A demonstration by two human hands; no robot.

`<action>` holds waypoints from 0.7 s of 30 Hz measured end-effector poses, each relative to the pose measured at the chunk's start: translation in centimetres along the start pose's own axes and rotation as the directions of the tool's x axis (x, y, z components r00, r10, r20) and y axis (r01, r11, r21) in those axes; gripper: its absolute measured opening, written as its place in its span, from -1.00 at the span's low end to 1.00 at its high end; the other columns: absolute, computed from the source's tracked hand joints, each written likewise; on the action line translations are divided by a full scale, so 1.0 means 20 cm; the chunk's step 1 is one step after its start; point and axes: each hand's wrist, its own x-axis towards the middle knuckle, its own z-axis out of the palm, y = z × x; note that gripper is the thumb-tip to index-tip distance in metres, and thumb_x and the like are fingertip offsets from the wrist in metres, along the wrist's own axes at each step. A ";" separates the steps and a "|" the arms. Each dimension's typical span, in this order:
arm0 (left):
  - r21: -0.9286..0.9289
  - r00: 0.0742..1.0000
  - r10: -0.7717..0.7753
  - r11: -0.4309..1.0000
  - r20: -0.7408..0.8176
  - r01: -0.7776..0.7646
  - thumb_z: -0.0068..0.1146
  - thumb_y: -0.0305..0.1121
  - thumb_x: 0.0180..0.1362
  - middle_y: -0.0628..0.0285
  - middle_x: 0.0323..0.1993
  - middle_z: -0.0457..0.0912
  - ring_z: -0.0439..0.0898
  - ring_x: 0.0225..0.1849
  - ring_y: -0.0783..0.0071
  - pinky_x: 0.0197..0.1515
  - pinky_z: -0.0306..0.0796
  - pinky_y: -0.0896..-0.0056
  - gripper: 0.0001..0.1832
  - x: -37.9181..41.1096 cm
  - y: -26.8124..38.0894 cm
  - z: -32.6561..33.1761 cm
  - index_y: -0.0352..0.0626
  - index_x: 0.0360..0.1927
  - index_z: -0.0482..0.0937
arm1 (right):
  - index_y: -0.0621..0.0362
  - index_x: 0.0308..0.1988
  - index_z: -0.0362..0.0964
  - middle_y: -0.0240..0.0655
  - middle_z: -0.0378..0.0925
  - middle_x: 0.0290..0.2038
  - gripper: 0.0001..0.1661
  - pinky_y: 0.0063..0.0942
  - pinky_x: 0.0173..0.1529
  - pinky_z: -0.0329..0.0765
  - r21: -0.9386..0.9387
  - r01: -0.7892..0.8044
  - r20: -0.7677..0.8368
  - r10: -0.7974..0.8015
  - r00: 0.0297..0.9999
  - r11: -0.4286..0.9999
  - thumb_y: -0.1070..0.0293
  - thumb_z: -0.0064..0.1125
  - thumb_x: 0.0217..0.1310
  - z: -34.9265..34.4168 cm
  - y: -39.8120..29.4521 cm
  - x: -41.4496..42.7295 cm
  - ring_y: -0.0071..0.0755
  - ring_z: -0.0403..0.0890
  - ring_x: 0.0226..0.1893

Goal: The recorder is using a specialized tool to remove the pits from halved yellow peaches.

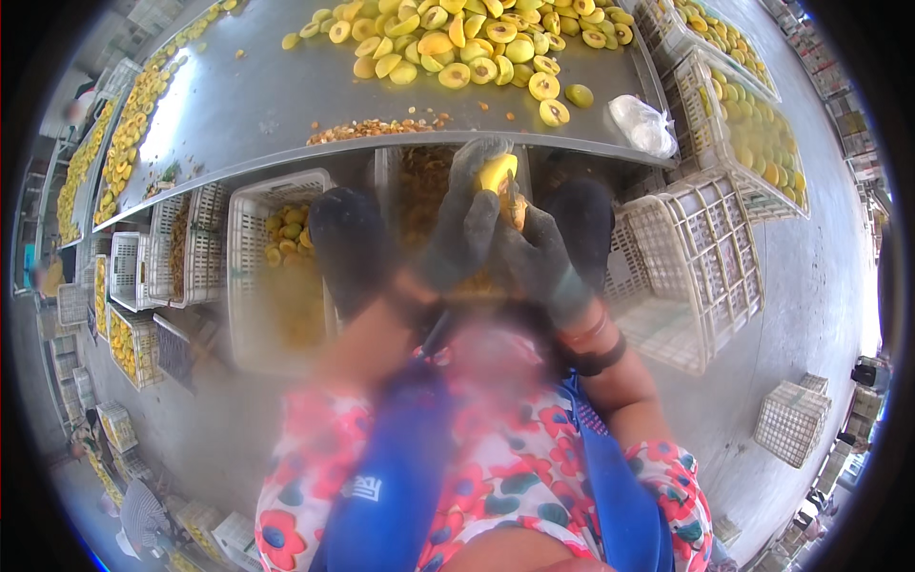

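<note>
Just past the near edge of the metal table (236,93), over my lap, both gloved hands are close together. My left hand (468,214) grips a yellow fruit half (497,173). My right hand (540,250) closes on a small tool (511,187), seemingly a pitting knife, whose dark narrow part touches the fruit; an orange-brown piece lies at its fingers, too unclear to name. Beyond them, many halved yellow fruits (457,75), several with brown stones or hollows, are heaped on the table. A row of brown pits and scraps (372,129) lies along the near edge.
A knotted clear plastic bag (642,127) lies at the table's right corner. Plastic crates stand on both sides: a left one (239,286) with fruit halves, a tipped right one (704,279), and a fruit-filled one (758,136). A scrap-filled container (422,186) sits beneath the table. Other people are at far left.
</note>
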 end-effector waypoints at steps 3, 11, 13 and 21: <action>-0.057 0.998 -0.024 0.998 0.063 0.027 -0.28 -0.26 0.35 -0.06 0.14 0.41 0.45 0.10 0.18 0.18 0.32 0.25 -0.52 -0.01 -0.05 -0.01 -0.40 0.22 0.25 | 0.14 -0.22 0.41 -0.54 0.41 -0.57 -0.85 -0.70 -0.64 0.32 0.091 -0.216 0.059 0.211 0.976 0.972 0.39 -0.10 0.33 -0.04 -0.01 0.02 -0.76 0.38 -0.69; -0.367 0.919 -0.383 0.845 0.089 0.388 -0.25 -0.18 0.35 0.08 -0.12 0.58 0.53 -0.08 0.36 0.02 0.40 0.35 -0.59 0.08 0.01 0.03 -0.29 -0.04 0.51 | 0.11 -0.30 0.46 -0.56 0.37 -0.64 -0.76 -0.67 -0.68 0.25 -0.408 0.364 0.021 -0.390 0.921 0.837 0.22 -0.03 0.37 -0.05 0.21 0.06 -0.77 0.35 -0.71; 0.090 0.948 -0.261 0.956 -0.180 0.281 -0.29 -0.03 0.38 0.14 -0.38 0.65 0.60 -0.33 0.42 -0.19 0.48 0.41 -0.44 0.09 0.08 0.01 -0.31 -0.31 0.61 | 0.10 -0.30 0.46 -0.55 0.36 -0.66 -0.76 -0.66 -0.68 0.24 -0.320 0.209 0.067 -0.198 0.978 0.924 0.21 -0.02 0.36 0.00 0.14 0.02 -0.77 0.34 -0.72; -0.375 0.792 -0.609 0.727 0.036 0.576 -0.50 0.24 0.34 0.16 -0.49 0.64 0.60 -0.45 0.43 -0.29 0.49 0.45 -0.19 0.07 0.01 -0.03 -0.29 -0.43 0.61 | 0.24 0.07 0.38 -0.44 0.46 -0.09 -0.66 -0.62 -0.03 0.45 0.113 -0.566 0.437 0.471 0.766 0.816 0.39 -0.03 0.35 -0.21 0.18 0.06 -0.73 0.45 -0.13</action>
